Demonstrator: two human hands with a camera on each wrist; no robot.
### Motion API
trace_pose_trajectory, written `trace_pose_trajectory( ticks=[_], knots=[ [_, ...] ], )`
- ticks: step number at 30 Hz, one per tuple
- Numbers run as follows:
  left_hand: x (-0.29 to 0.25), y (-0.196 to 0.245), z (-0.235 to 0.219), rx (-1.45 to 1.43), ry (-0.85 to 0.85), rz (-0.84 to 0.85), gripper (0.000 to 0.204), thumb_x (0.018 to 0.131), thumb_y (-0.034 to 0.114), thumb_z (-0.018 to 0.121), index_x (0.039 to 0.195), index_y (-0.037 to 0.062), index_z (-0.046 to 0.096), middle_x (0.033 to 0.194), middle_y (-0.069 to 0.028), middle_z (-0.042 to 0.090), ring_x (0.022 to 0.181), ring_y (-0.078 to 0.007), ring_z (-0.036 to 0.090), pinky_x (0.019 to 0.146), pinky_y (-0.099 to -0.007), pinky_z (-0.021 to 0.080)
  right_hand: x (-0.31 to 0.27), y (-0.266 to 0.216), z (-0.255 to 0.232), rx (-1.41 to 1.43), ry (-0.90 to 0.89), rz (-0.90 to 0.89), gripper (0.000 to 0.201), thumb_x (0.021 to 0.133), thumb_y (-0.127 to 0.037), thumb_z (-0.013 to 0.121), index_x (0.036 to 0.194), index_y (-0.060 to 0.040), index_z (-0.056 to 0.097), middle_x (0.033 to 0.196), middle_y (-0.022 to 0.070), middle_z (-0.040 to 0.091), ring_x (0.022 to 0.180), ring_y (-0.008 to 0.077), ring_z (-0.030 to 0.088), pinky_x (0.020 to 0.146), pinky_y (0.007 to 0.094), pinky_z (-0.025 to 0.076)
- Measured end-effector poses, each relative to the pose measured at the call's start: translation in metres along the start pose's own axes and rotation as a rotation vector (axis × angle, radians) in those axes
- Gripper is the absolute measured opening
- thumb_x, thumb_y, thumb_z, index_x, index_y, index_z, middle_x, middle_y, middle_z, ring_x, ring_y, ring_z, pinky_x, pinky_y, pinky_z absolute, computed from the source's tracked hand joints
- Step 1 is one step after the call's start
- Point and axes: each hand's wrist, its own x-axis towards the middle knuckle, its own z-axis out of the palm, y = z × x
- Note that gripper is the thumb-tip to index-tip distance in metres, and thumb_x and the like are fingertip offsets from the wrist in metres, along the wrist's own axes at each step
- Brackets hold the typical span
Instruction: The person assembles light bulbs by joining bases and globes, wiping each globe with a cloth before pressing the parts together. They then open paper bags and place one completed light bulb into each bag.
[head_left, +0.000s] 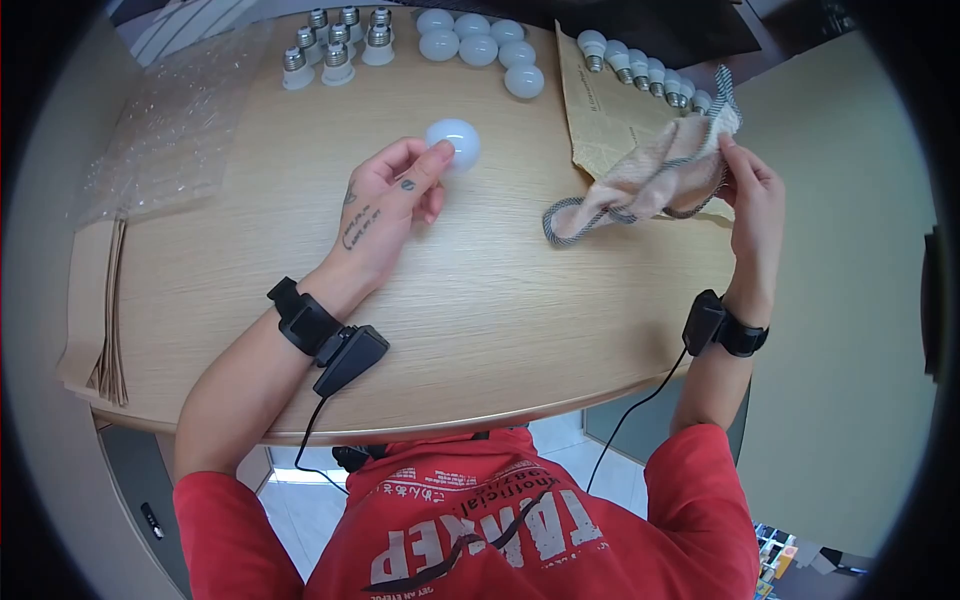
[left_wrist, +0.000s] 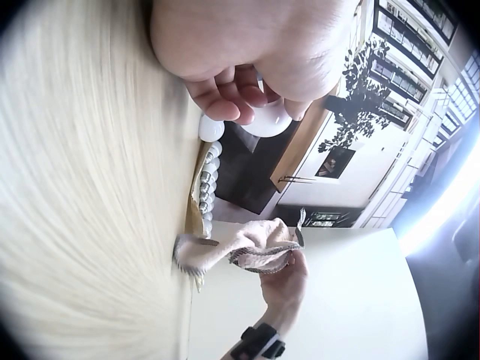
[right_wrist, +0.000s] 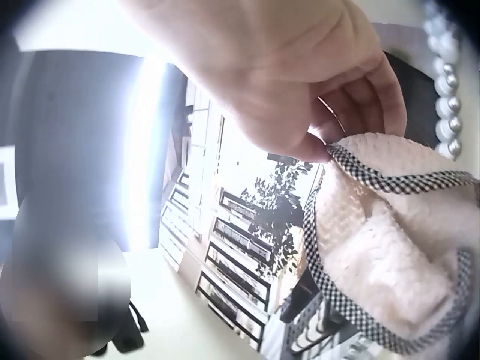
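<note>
My left hand (head_left: 385, 205) pinches a round white bulb cover (head_left: 460, 143) above the middle of the table, thumb on its near side. In the left wrist view the smooth bulb cover (left_wrist: 268, 121) shows past the curled fingers, which hide its other end. On the right, a pale pink cloth (head_left: 655, 165) with black-and-white checked edging hangs from my right hand (head_left: 757, 200). Thumb and fingers pinch that cloth (right_wrist: 390, 240) by its edge in the right wrist view. Its lower end droops toward the tabletop, overlapping a brown paper sheet (head_left: 610, 120).
Several more white bulb covers (head_left: 478, 50) lie in rows at the back. Left of them stand several bulb bases (head_left: 338, 65) with screw caps. Whole bulbs (head_left: 640, 68) line the paper at back right. Bubble wrap (head_left: 185, 120) and folded brown paper (head_left: 95, 310) lie at left.
</note>
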Motion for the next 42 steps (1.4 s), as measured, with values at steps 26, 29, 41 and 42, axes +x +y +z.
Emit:
trace_pose_trajectory(
  ticks=[26,29,41,42],
  knots=[
    [-0.004,-0.012,-0.003,-0.074,-0.238,-0.025,0.029,0.101,0.026,0.056,0.120,0.0051,0.060,0.102,-0.0014,0.064,0.082,-0.0073,0.058,0.068,-0.0236,0.045,-0.065,-0.005,0.154,0.036,-0.696,-0.646,0.037,0.091,-0.010,0.058,0.128,-0.0061,0.060,0.127,0.0133,0.058,0.122,0.0278,0.052,0.102,0.0368,0.042],
    [-0.002,-0.012,-0.007,-0.042,-0.310,-0.029,0.029,0.103,0.027,0.051,0.118,0.0037,0.060,0.100,-0.0025,0.063,0.080,-0.0087,0.057,0.067,-0.0255,0.045,-0.062,-0.001,0.157,0.005,-0.701,-0.679,0.038,0.090,-0.009,0.060,0.127,-0.0054,0.058,0.120,0.0129,0.058,0.117,0.0277,0.054,0.097,0.0359,0.045],
    [-0.010,0.009,0.012,0.121,-0.299,-0.095,0.019,0.096,0.017,0.061,0.107,0.0020,0.067,0.091,-0.0042,0.062,0.078,-0.0087,0.056,0.067,-0.0237,0.045,-0.065,0.015,0.174,0.335,-0.543,-0.312,0.033,0.105,-0.023,0.042,0.107,0.0003,0.064,0.089,0.0082,0.064,0.082,0.0150,0.063,0.073,0.0297,0.051],
    [-0.010,0.010,0.014,0.134,-0.282,-0.082,0.018,0.095,0.015,0.063,0.107,0.0020,0.067,0.091,-0.0037,0.062,0.078,-0.0083,0.056,0.068,-0.0231,0.045,-0.066,0.015,0.176,0.379,-0.500,-0.328,0.037,0.106,-0.026,0.040,0.105,0.0011,0.065,0.087,0.0079,0.064,0.080,0.0140,0.062,0.072,0.0294,0.050]
  ],
)
